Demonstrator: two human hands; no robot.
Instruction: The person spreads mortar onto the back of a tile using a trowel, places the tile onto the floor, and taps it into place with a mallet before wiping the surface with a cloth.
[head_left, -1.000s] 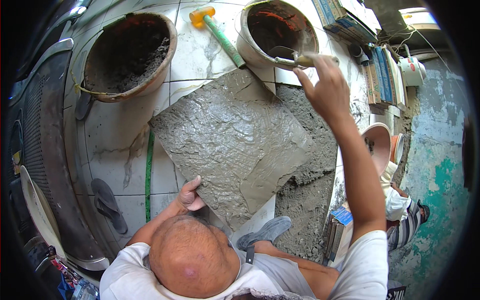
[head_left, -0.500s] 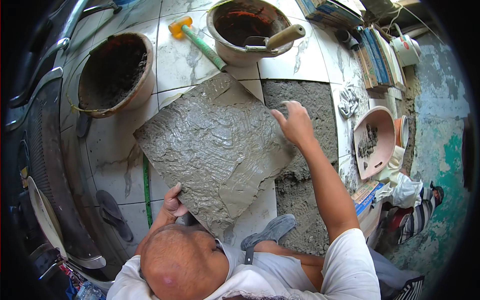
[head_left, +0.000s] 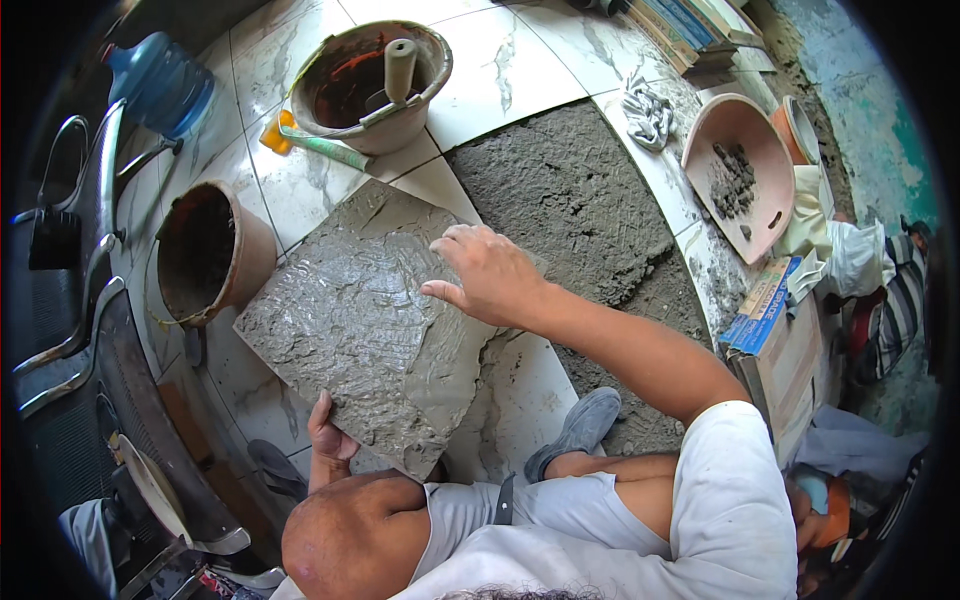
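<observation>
A square tile (head_left: 360, 310) has its upper face coated with wet grey mortar. It is held at a slant before my bent knee. My left hand (head_left: 331, 437) grips its near-left edge, thumb on top and the other fingers partly hidden. My right hand (head_left: 490, 275) is over the tile's right part, thumb apart from the bent fingers and nothing in it. Whether its fingertips touch the mortar I cannot tell. Beyond the tile's right side lies a bed of rough mortar (head_left: 570, 190) on the floor.
A bucket (head_left: 400, 130) holding a wooden-handled trowel (head_left: 399, 72) stands beyond the tile, beside a mallet (head_left: 325, 150). Another bucket (head_left: 250, 250) is at left, near a blue water jug (head_left: 165, 85). At right are a pink scoop (head_left: 745, 150), a rag (head_left: 647, 112) and boxes (head_left: 765, 305).
The head view has shifted, so floor items sit elsewhere in the picture. My right hand has moved from beside the tile's right edge to over its surface. My left hand keeps its grip.
</observation>
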